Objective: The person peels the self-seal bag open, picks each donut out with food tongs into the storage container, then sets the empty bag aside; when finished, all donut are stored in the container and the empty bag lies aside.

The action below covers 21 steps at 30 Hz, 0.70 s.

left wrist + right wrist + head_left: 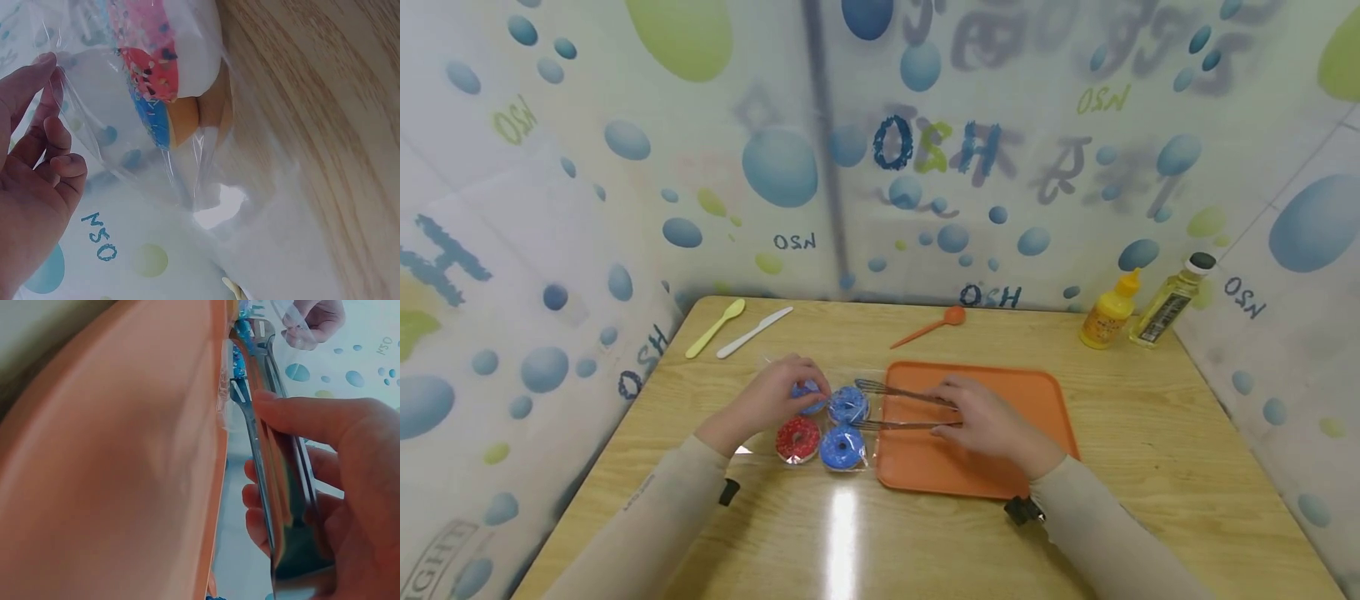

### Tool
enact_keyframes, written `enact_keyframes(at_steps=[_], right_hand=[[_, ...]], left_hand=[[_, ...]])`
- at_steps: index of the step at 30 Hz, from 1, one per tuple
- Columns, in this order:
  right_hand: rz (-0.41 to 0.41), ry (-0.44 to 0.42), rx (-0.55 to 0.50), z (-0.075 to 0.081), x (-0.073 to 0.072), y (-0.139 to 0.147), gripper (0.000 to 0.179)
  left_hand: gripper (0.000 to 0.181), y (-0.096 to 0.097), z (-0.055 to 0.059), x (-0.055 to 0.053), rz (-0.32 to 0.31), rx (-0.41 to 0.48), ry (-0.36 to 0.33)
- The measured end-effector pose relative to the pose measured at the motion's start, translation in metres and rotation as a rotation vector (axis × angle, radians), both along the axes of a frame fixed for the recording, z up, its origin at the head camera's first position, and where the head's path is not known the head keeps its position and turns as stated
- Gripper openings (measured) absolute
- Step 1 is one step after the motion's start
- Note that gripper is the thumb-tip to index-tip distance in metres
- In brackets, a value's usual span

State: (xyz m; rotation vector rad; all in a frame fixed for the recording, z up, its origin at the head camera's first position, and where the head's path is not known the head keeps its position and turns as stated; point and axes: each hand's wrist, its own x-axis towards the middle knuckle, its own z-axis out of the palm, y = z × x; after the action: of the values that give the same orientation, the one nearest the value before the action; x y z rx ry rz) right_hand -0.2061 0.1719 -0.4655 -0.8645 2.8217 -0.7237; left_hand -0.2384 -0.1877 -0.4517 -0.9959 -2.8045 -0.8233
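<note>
A clear plastic bag holds several toy donuts, among them a red donut with sprinkles and a blue donut. My left hand is above the bag's left part and partly hides another blue donut. In the left wrist view, its thumb and forefinger pinch the raised film. My right hand holds metal tongs, thumb on one side and fingers on the other. The tongs' arms stand apart, with their tips at the blue donut nearest the tray; whether they touch it I cannot tell.
An orange tray lies under my right hand, close beside the bag. Toward the back are a yellow spoon, a white knife and an orange spoon. A yellow bottle and an oil bottle stand back right.
</note>
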Motion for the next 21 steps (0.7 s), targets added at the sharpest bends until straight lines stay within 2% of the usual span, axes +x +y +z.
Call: enact_keyframes(at_steps=[7,16,21], right_hand=[[0.005,0.012,0.016,0.003,0.001,-0.004,0.045],[0.004,0.082,-0.001,0.000,0.007,0.003,0.043],[-0.021,0.105,-0.020,-0.002,0.012,0.010,0.043]], left_hand=[[0.007,-0.001,0.001,0.001,-0.008,0.007,-0.011],[0.006,-0.002,0.002,0.002,0.017,0.010,-0.050],[0.006,-0.003,0.003,0.004,0.014,0.032,-0.033]])
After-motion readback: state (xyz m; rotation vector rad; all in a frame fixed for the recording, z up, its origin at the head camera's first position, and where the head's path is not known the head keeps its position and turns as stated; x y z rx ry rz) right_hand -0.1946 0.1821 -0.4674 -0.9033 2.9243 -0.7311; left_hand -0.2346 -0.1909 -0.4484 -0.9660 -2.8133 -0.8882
